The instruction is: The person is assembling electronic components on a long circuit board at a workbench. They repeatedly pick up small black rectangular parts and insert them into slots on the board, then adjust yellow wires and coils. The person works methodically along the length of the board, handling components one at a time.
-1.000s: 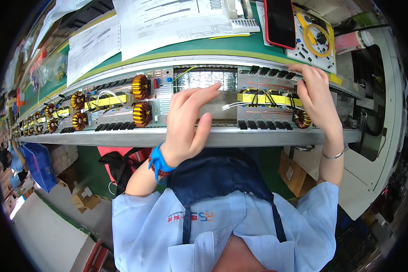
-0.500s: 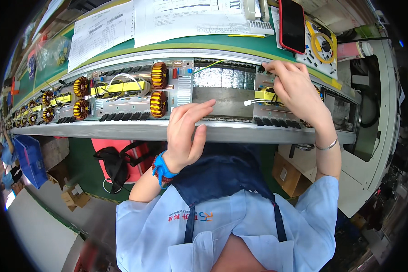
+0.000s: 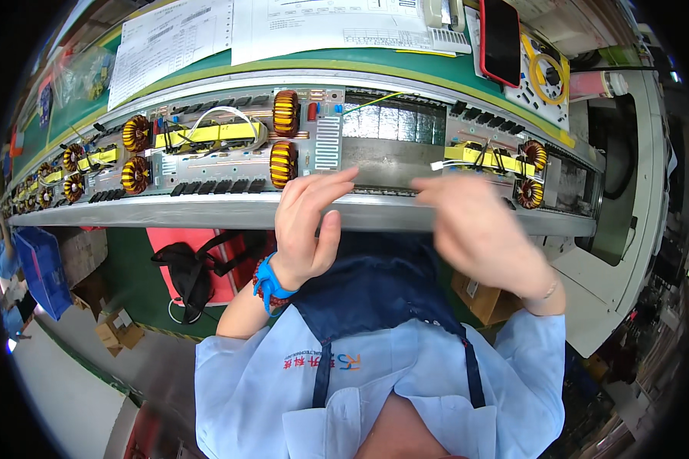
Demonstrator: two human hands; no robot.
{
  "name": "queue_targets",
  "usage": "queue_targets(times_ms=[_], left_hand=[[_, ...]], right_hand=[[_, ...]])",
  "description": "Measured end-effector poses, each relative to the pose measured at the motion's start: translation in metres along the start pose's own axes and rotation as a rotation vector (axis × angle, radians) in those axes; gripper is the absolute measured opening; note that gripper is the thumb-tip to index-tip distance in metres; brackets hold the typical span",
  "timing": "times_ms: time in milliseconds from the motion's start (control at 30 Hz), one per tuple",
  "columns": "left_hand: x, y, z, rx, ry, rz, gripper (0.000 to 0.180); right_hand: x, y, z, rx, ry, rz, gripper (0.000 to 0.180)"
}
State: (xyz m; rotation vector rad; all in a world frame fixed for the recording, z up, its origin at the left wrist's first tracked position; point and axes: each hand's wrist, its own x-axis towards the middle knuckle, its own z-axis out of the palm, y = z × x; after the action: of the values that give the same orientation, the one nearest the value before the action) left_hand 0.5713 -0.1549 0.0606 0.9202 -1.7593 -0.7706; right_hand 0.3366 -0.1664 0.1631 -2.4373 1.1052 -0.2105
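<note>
A circuit board (image 3: 325,157) with striped copper coils, a yellow-wrapped transformer (image 3: 207,138) and black parts along its edges lies in the rail track at left centre. My left hand (image 3: 306,229) rests by the near rail below that board's right end, fingers stretched and holding nothing visible. Farther right sits a second board (image 3: 467,130), with a yellow transformer, coils and a white connector (image 3: 437,165) on a wire. My right hand (image 3: 482,233), smeared by motion, is over the near rail beside this board and hides part of its front edge. Its fingers cannot be made out.
A long metal near rail (image 3: 222,216) runs across in front of me, with more coil-bearing boards toward the far left. Printed sheets (image 3: 306,34), a red-cased phone (image 3: 501,42) and a yellow-and-white tray (image 3: 543,84) lie beyond the track. Below are a blue crate (image 3: 46,268) and a cardboard box (image 3: 119,330).
My right hand has come off the right board's far edge toward me, baring its coils and black parts. My left hand holds nearly the same place. The view has shifted slightly.
</note>
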Motion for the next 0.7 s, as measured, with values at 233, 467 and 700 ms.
queue_targets(times_ms=[233, 467, 700], left_hand=[[-0.004, 0.006, -0.009, 0.002, 0.003, 0.021, 0.025], [-0.022, 0.006, -0.037, 0.125, 0.045, 0.032, 0.020], [-0.041, -0.010, -0.067, 0.385, 0.184, -0.114, 0.024]], right_hand=[[0.017, 0.003, 0.091, -0.065, -0.151, 0.514, 0.061], [0.014, 0.011, 0.108, -0.139, 0.003, 0.573, 0.064], [0.006, 0.015, 0.093, -0.091, -0.021, 0.714, 0.056]])
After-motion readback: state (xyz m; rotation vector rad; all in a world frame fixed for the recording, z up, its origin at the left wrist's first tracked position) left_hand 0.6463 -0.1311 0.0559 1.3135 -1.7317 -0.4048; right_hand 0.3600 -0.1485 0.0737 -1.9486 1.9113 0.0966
